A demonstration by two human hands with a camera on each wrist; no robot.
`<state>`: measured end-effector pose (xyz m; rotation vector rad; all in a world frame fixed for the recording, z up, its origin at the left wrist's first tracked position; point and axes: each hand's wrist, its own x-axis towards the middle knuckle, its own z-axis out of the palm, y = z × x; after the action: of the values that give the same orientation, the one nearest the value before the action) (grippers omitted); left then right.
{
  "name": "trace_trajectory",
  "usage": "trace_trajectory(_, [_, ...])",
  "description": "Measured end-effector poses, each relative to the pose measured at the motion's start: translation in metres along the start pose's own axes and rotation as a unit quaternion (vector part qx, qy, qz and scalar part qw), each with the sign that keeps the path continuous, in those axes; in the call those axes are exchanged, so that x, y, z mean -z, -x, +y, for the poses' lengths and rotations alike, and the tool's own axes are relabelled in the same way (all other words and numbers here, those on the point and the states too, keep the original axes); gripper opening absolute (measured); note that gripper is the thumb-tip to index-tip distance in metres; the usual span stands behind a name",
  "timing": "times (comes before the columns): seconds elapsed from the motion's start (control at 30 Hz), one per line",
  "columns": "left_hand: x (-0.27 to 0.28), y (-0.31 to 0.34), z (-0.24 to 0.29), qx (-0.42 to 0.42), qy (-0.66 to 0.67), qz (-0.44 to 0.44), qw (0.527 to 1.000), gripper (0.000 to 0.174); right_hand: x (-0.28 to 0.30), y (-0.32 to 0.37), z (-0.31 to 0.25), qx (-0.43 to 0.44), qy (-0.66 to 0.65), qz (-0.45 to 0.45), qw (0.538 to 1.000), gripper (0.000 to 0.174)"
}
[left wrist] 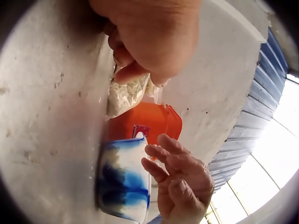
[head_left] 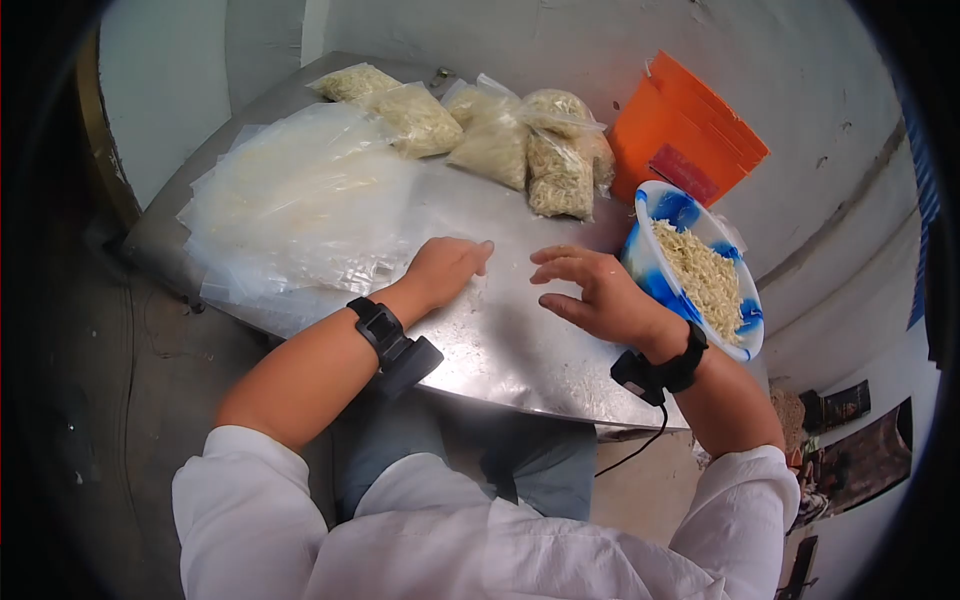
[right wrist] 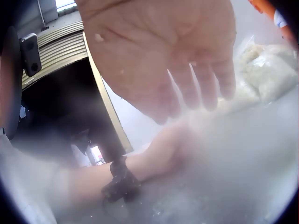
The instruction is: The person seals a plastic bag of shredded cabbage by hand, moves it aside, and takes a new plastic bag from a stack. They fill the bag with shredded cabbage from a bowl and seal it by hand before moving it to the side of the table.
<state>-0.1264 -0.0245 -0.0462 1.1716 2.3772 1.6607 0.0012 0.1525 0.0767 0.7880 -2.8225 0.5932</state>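
Note:
Over the middle of the metal table (head_left: 490, 365), my left hand (head_left: 447, 272) has nothing in it, its fingers loosely bent. Facing it across a short gap is my right hand (head_left: 600, 295), also holding nothing, thumb apart from the fingers. In the right wrist view the right palm (right wrist: 163, 51) shows bare, fingers extended. Beside the right hand stands a blue-and-white bowl (head_left: 645, 262) with pale shredded food (head_left: 700, 275) inside. Left of the left hand lies a spread pile of clear plastic bags (head_left: 300, 195).
Along the back of the table sit several filled clear bags (head_left: 490, 140) of the pale shreds. An orange container (head_left: 675, 125) leans behind the bowl, near the wall (head_left: 820, 150). A black cable (head_left: 640, 450) hangs from the right wrist camera.

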Motion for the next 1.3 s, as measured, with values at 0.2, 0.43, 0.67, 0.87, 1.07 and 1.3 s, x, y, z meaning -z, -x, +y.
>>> trace_trajectory(0.2, [0.004, 0.003, 0.020, 0.040, 0.009, -0.030, 0.999, 0.039, -0.031, 0.098, 0.009, -0.101, -0.074, 0.071, 0.990, 0.020])
trace_trajectory(0.43, [0.090, -0.026, 0.025, -0.061, -0.085, 0.130, 0.986, 0.026, -0.022, 0.157, 0.003, -0.137, -0.128, 0.171, 0.967, 0.019])
trace_trajectory(0.67, [0.221, -0.032, -0.066, 0.274, -0.451, 0.131, 0.839, 0.048, -0.029, 0.181, -0.009, -0.101, -0.138, 0.208, 0.963, 0.015])
trace_trajectory(0.87, [0.244, -0.006, -0.093, 0.256, -0.477, 0.092, 0.835, 0.043, -0.030, 0.191, -0.026, -0.091, -0.154, 0.206, 0.962, 0.014])
trace_trajectory(1.07, [0.224, 0.001, -0.061, 0.273, -0.516, 0.118, 0.803, 0.033, -0.037, 0.187, -0.029, -0.066, -0.154, 0.218, 0.962, 0.014])
trace_trajectory(1.3, [0.231, -0.002, -0.069, 0.265, -0.556, 0.154, 0.772, 0.017, -0.045, 0.185, -0.034, -0.048, -0.177, 0.222, 0.957, 0.013])
